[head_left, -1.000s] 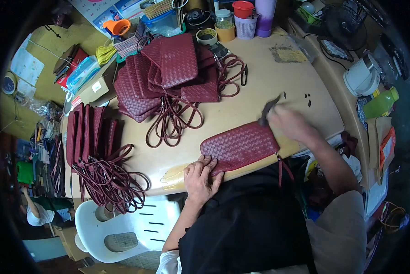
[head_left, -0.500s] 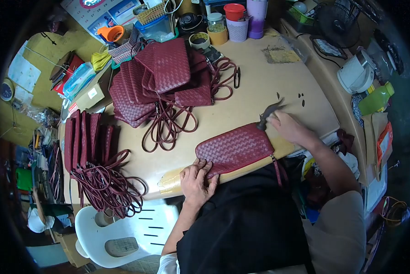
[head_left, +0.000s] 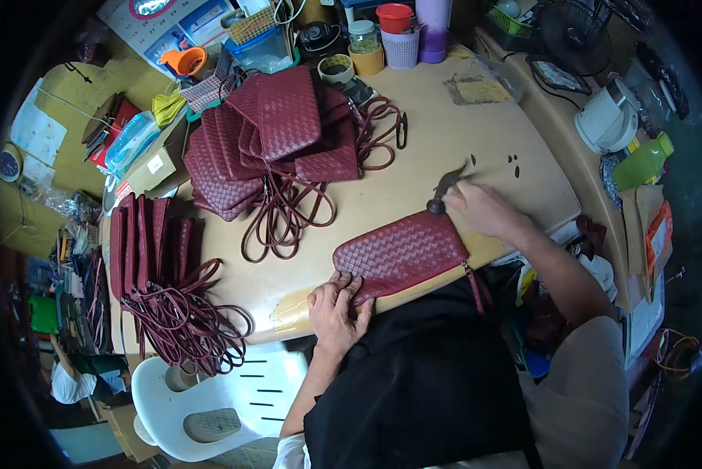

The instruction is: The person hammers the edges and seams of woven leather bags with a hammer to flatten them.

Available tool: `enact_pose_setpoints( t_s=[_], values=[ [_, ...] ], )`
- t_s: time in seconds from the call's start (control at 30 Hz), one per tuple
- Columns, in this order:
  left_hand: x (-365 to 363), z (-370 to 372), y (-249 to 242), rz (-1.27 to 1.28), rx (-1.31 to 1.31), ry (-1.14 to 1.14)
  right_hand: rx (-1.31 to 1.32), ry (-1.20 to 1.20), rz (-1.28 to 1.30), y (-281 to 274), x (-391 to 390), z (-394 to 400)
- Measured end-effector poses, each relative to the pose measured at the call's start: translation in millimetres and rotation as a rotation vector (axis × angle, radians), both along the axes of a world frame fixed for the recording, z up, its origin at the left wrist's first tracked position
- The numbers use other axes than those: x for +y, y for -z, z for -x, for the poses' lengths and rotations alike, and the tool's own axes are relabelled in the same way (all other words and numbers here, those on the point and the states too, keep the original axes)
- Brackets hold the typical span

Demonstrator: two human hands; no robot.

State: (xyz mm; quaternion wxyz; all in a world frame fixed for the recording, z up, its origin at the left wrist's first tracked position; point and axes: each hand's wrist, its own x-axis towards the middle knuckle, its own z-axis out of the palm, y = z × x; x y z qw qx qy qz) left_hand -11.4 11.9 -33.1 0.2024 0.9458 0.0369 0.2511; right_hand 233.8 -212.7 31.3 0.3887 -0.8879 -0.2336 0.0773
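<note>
A dark red woven pouch point(head_left: 402, 250) lies flat along the table's near edge, its zipper pull and strap hanging at the right end. My left hand point(head_left: 337, 313) grips the pouch's lower left corner, fingertips on the top face and thumb by the near edge. In my right hand point(head_left: 484, 207) is a hammer point(head_left: 447, 187), its rounded dark face at the pouch's far right corner and its claw pointing away. Fingers wrap around the handle, which they mostly hide.
A pile of similar pouches point(head_left: 288, 117) with looped straps lies behind. More stand folded point(head_left: 143, 242) at left, cords trailing over the edge. A white plastic chair point(head_left: 272, 406) stands below. Tape and jars line the back. A person point(head_left: 73, 383) is at far left.
The hammer and my right hand have moved slightly left along the pouch's far edge. My left hand stays on the corner. The person at far left has shifted a little.
</note>
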Motion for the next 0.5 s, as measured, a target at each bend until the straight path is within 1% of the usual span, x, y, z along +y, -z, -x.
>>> enact_pose_setpoints(
  t_s=[0.07,0.1,0.17,0.2,0.27,0.3,0.33,0.4,0.43,0.5],
  values=[
    [1,-2,-1,0.001,-0.009,-0.005,-0.01,-0.178,0.456,-23,4,-2],
    [2,-2,0,-0.009,-0.004,0.001,-0.01,-0.178,0.453,-22,6,0],
    [2,-2,1,-0.013,0.003,0.002,-0.115,-0.077,0.106,-18,9,5],
    [2,-2,0,-0.004,0.001,0.0,-0.109,-0.08,0.11,-13,10,5],
    [1,-1,0,0.001,-0.003,0.0,-0.154,-0.233,0.428,-3,12,5],
    [2,-1,1,-0.005,-0.006,0.0,-0.103,-0.228,0.449,-12,15,0],
    [2,-2,1,-0.011,-0.011,0.0,-0.106,-0.226,0.447,-18,16,1],
    [2,-3,-2,0.003,-0.015,0.001,-0.326,-0.237,0.231,-24,20,2],
    [0,-2,-3,0.019,-0.015,0.0,-0.324,-0.241,0.233,-20,23,4],
    [-1,-1,-4,0.018,-0.006,-0.008,-0.174,-0.327,0.447,-12,30,13]
  ],
)
